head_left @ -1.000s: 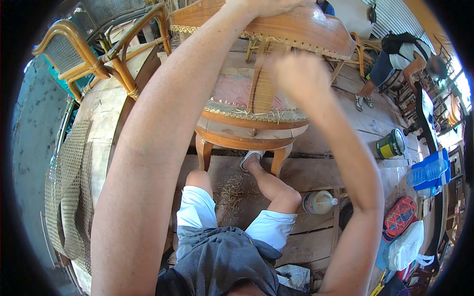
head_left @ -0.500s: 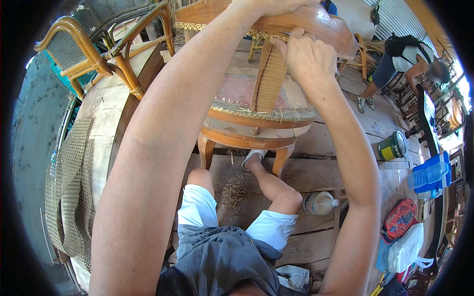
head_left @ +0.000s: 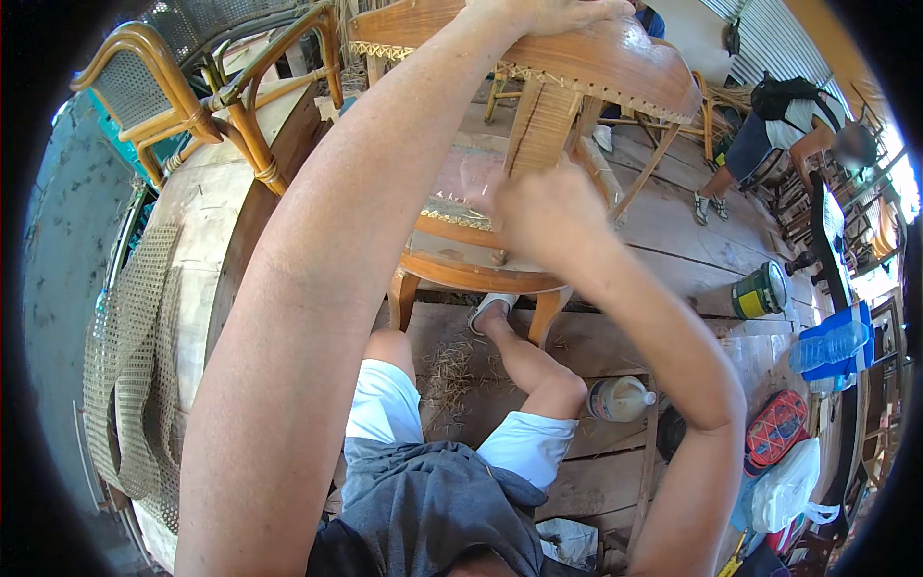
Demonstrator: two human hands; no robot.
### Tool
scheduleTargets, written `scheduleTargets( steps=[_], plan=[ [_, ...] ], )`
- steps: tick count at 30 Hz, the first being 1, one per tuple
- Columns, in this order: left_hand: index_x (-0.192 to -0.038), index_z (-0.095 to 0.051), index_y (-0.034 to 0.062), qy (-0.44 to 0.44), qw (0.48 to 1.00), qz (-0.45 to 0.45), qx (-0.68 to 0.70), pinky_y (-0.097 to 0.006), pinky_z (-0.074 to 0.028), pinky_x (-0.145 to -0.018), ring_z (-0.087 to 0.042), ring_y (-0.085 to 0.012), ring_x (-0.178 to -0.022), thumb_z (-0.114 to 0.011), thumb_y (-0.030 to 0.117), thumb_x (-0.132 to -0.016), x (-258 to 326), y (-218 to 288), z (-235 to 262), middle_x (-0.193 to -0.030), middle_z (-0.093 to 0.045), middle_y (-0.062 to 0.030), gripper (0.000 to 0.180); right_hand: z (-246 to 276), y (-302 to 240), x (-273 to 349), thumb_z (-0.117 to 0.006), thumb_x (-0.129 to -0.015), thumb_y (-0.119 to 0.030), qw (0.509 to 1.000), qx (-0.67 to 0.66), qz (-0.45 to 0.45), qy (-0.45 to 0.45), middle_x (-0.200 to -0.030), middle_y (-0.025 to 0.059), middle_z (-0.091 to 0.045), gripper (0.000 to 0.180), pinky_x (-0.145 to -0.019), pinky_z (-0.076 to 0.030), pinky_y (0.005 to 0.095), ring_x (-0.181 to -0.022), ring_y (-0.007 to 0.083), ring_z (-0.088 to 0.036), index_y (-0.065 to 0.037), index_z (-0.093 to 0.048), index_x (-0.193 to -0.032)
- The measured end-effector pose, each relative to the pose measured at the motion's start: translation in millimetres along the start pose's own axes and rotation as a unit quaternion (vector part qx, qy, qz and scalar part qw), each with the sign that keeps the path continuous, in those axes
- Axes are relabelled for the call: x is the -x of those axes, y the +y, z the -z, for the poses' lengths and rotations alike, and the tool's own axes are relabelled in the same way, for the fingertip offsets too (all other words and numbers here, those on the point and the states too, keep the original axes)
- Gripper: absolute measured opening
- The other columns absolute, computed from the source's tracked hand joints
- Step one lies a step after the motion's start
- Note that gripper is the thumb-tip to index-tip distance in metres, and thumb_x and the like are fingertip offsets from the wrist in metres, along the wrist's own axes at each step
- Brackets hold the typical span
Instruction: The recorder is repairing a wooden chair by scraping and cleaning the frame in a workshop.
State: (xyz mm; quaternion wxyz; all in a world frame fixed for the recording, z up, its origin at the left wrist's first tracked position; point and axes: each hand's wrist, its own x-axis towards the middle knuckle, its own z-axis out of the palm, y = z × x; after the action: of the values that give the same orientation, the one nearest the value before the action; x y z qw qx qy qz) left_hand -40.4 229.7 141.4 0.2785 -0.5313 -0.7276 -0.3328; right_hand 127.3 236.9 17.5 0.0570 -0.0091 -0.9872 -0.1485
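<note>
All clock positions are taken from the centre of my view. The chair (head_left: 486,276) stands at 12 o'clock, seat and front legs toward me, above my knees. Its curved panel (head_left: 615,67) lies higher on the same line, with pale lacing (head_left: 553,79) along the lower edge. A tan slat (head_left: 541,120), marked by a dark line, slopes down from the panel.

My left hand (head_left: 553,13) lies on the panel near 12 o'clock, fingers laid along the wood; I cannot tell whether they are spread or pressed together. My right hand (head_left: 553,207) is at 1 to 2 o'clock, in front of the slat's lower end. It is blurred, fingers curled; I cannot tell what they pinch, if anything.

Surroundings: straw (head_left: 449,377), 6 o'clock; jug (head_left: 620,398), 4 o'clock; bucket (head_left: 760,290), 3 o'clock; rattan chair (head_left: 173,77), 10 o'clock.
</note>
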Motion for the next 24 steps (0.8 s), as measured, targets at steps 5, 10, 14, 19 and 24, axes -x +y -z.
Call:
scheduleTargets(
  steps=[5,10,14,19,24],
  plan=[
    [-0.099,-0.074,0.006,-0.013,1.0,0.011,0.001,-0.049,-0.055,-0.084,-0.07,-0.038,-0.095,-0.056,0.074,-0.083,-0.1,2.3,1.1,-0.095,-0.073,-0.021,0.072,9.0,33.5,-11.5,-0.057,-0.098,-0.046,0.969,0.001,-0.197,0.152,-0.069,0.0169,-0.069,0.046,-0.057,-0.057,0.0447,-0.067,0.0351,-0.072,0.0,-0.064,-0.094],
    [-0.094,-0.074,0.0055,0.04,0.999,-0.019,0.021,-0.048,-0.056,-0.082,-0.071,-0.038,-0.09,-0.057,0.073,-0.083,-1.8,-1.4,-8.0,-0.091,-0.073,-0.0212,0.071,28.9,65.7,-31.0,-0.054,-0.099,-0.045,0.943,0.097,-0.259,0.186,-0.067,0.0164,-0.07,0.048,-0.057,-0.057,0.0426,-0.065,0.0311,-0.073,0.001,-0.065,-0.09],
    [-0.094,-0.074,0.0058,0.031,0.999,-0.011,0.014,-0.047,-0.056,-0.083,-0.071,-0.0377,-0.091,-0.057,0.073,-0.083,-4.2,-5.3,-6.6,-0.092,-0.073,-0.0209,0.07,24.5,65.8,-39.1,-0.047,-0.103,-0.046,0.946,0.087,-0.26,0.171,-0.067,0.0211,-0.069,0.052,-0.058,-0.056,0.0473,-0.064,0.0375,-0.071,0.001,-0.064,-0.09],
    [-0.097,-0.073,0.0048,0.018,0.999,-0.017,0.025,-0.048,-0.055,-0.086,-0.07,-0.0377,-0.095,-0.056,0.072,-0.084,-2.2,0.1,-7.5,-0.095,-0.073,-0.022,0.071,30.1,65.0,-29.8,-0.049,-0.102,-0.04,0.961,0.06,-0.205,0.176,-0.069,0.0185,-0.07,0.045,-0.058,-0.057,0.0459,-0.066,0.0348,-0.072,-0.002,-0.068,-0.085],
    [-0.098,-0.073,0.0052,0.003,1.0,-0.011,-0.003,-0.048,-0.055,-0.086,-0.07,-0.0374,-0.096,-0.056,0.073,-0.084,-3.0,-9.3,-2.2,-0.097,-0.073,-0.0215,0.071,-1.0,-8.3,-0.8,-0.053,-0.1,-0.041,0.991,-0.067,-0.105,0.045,-0.081,0.0205,-0.072,0.044,-0.069,-0.058,0.0472,-0.078,0.0354,-0.073,-0.002,-0.07,-0.088]
  ],
)
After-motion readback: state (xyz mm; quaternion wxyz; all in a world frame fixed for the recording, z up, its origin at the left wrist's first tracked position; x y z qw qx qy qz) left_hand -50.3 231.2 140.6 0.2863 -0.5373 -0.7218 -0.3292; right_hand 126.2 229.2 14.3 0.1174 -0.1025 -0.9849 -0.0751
